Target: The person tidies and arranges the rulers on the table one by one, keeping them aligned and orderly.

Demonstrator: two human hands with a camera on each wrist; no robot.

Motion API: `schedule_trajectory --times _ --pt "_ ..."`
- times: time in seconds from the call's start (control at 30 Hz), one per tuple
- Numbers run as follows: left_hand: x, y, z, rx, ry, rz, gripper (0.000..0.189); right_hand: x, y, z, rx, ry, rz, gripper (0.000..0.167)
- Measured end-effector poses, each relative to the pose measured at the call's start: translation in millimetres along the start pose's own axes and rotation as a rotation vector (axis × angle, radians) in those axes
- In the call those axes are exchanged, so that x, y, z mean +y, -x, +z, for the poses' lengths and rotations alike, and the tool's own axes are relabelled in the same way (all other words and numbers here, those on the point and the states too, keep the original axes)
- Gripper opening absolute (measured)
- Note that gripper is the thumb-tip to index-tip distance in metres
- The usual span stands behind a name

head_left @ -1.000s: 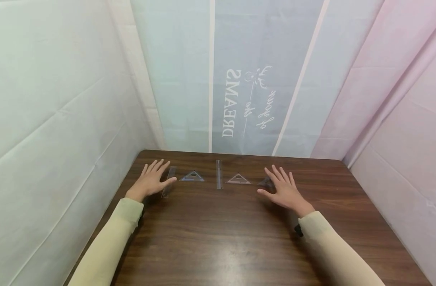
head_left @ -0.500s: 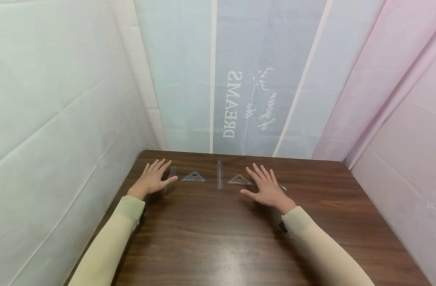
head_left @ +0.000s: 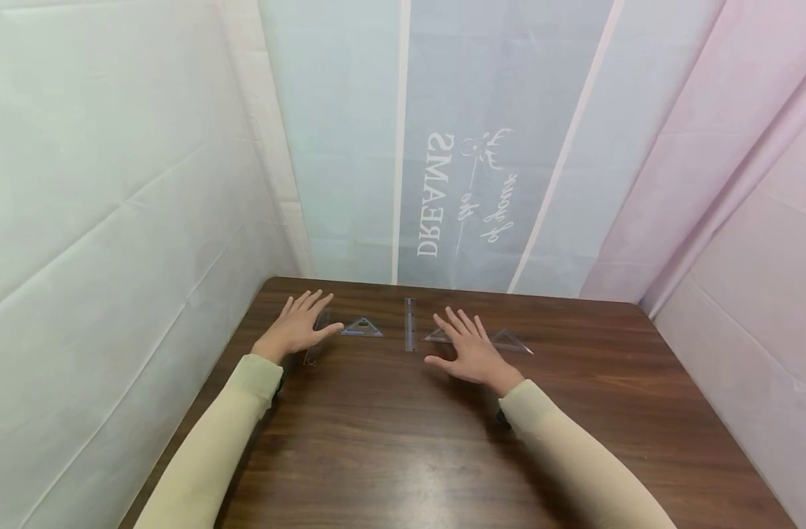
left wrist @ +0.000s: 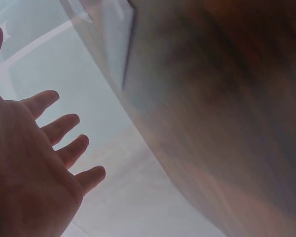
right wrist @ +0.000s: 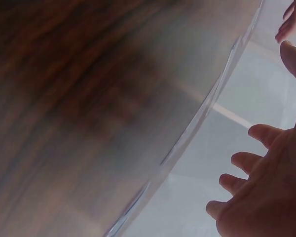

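Note:
My left hand (head_left: 295,327), fingers spread and straight, hovers at the far left of the table and holds nothing. Beneath it a clear ruler (head_left: 312,355) is partly hidden. Just right of that thumb lies a clear set square (head_left: 361,332) with a bluish edge. A second clear ruler (head_left: 410,325) lies upright in the head view, between the hands. My right hand (head_left: 472,353), also spread and holding nothing, partly covers another clear set square (head_left: 434,336). To its right a third set square (head_left: 511,342) shows. The right wrist view has the hand (right wrist: 266,182) raised off the tabletop.
The brown wooden table (head_left: 376,441) ends at a back edge just beyond the rulers and set squares. Behind it hangs a pale blue cloth (head_left: 336,147) with mirrored lettering. White cloth walls (head_left: 112,257) stand on the left and right.
My right hand has moved left, off the rightmost set square and over the one beside it. The left hand has shifted slightly right, further over its ruler. The rulers and set squares have stayed in place.

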State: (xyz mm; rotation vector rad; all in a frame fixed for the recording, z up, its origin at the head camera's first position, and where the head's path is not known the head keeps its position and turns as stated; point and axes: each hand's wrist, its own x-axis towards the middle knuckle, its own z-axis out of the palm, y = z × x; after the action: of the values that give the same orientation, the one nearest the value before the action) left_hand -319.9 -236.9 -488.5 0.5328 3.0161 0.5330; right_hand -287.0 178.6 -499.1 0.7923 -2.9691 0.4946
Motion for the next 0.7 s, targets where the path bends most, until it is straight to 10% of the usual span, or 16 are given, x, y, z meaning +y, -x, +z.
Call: schedule_trajectory --times 0.7 --pt "47.2 -42.3 15.5 -0.045 0.000 0.082 0.090 -19.8 -18.6 10.2 -0.050 -0.024 -0.009 0.095"
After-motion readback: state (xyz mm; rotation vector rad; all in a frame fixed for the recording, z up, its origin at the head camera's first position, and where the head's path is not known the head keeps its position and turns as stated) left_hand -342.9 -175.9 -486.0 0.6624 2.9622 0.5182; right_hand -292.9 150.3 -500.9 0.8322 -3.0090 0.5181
